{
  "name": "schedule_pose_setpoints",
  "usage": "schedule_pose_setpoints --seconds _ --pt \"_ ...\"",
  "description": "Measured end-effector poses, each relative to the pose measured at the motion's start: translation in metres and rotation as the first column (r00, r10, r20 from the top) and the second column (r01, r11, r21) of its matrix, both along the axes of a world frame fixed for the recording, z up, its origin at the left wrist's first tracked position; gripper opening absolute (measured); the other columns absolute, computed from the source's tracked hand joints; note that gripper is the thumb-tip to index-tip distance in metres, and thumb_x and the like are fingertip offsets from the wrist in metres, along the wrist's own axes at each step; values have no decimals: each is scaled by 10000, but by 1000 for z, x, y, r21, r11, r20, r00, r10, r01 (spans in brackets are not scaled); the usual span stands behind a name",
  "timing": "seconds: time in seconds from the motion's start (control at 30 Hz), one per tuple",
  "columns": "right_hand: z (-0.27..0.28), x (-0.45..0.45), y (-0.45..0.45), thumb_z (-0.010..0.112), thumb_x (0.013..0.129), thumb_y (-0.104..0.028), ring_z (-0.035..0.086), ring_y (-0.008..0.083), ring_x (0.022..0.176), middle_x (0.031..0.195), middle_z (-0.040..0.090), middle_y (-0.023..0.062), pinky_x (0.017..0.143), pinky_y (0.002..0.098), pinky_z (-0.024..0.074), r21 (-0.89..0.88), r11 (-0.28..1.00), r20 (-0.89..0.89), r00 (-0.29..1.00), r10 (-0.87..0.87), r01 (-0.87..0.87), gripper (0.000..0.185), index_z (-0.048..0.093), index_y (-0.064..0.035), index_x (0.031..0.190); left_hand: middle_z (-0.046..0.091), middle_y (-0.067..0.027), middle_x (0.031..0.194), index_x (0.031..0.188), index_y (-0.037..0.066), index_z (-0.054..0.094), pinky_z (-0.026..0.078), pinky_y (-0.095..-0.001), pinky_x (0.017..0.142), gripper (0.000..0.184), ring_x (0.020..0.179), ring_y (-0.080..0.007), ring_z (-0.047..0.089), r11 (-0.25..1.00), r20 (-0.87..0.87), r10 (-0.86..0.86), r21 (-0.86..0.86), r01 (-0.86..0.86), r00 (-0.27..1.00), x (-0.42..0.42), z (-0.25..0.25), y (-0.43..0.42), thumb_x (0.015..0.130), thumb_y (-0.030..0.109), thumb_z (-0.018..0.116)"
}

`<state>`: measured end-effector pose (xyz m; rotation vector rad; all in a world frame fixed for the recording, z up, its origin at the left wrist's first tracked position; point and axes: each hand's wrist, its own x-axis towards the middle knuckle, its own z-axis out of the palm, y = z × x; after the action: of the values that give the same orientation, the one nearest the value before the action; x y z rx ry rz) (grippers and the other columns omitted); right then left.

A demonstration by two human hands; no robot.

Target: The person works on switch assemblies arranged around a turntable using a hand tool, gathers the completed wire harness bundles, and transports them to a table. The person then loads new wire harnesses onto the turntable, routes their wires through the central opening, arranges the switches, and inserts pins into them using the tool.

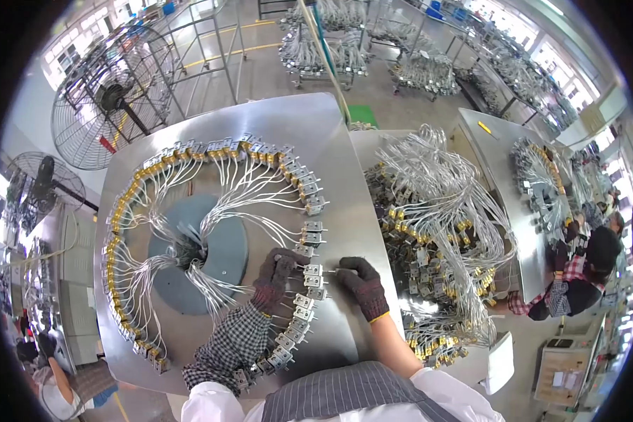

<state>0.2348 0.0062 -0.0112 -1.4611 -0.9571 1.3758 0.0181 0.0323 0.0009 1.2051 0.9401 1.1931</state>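
Small metal thermostat-like units (314, 226), with short shafts and thin silvery leads, stand in a ring on the steel tabletop (344, 190). Their leads run inward to a grey round disc (225, 271) and bunch at its centre. Inside the ring's right side, my left hand (278, 276), in a dark glove, has its fingers curled beside the units; what they hold, if anything, is hidden. Just outside the ring, my right hand (364, 285), also gloved, has thumb and forefinger closed at the shaft end of one unit (313, 271). A checked sleeve covers my left forearm.
A large heap of similar units and leads (443, 232) lies right of the tabletop. Beyond it a co-worker (584, 274) works at another steel table (496, 169). A caged fan (112, 95) stands at the left, and loaded racks (323, 53) stand behind.
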Motion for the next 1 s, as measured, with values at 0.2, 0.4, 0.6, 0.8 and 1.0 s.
schedule_pose_setpoints --seconds 0.2,0.4,0.6,0.8,1.0 --pt "-1 6 0 636 868 -186 595 116 823 905 663 46 761 250 486 -18 999 -22 999 48 -48 234 657 -10 1019 642 -115 1002 1056 22 519 527 -327 824 348 905 -173 634 1000 -29 -20 11 20 999 -4 -7 3 1012 360 450" --pt "12 -3 -1 616 862 -122 595 103 831 912 671 40 779 240 478 36 999 43 999 -10 8 218 658 2 1036 658 -108 961 1009 31 526 448 -342 910 261 936 -167 599 1000 -38 14 -26 -15 999 -3 -10 2 1027 270 424" --pt "-8 -2 -1 624 867 -135 603 115 842 910 672 41 784 248 483 31 999 -41 999 -26 27 196 670 -2 1004 662 -117 968 1029 29 526 459 -349 899 228 926 -178 611 1000 43 -20 12 19 999 -5 -25 8 1016 247 463" --pt "0 2 1 642 854 -116 611 128 868 924 673 52 804 252 485 -30 1000 18 1000 5 -5 193 670 -1 1006 664 -119 978 1041 35 526 463 -358 909 228 947 -190 615 999 65 -26 31 24 998 -4 -24 8 1013 254 470" --pt "-1 3 -1 663 843 -108 611 131 874 958 671 53 808 256 487 -17 1000 21 1000 6 -6 221 662 -10 1041 663 -114 1000 1051 38 522 459 -355 920 225 963 -186 614 999 57 -48 24 47 997 -5 -19 6 1015 253 467"
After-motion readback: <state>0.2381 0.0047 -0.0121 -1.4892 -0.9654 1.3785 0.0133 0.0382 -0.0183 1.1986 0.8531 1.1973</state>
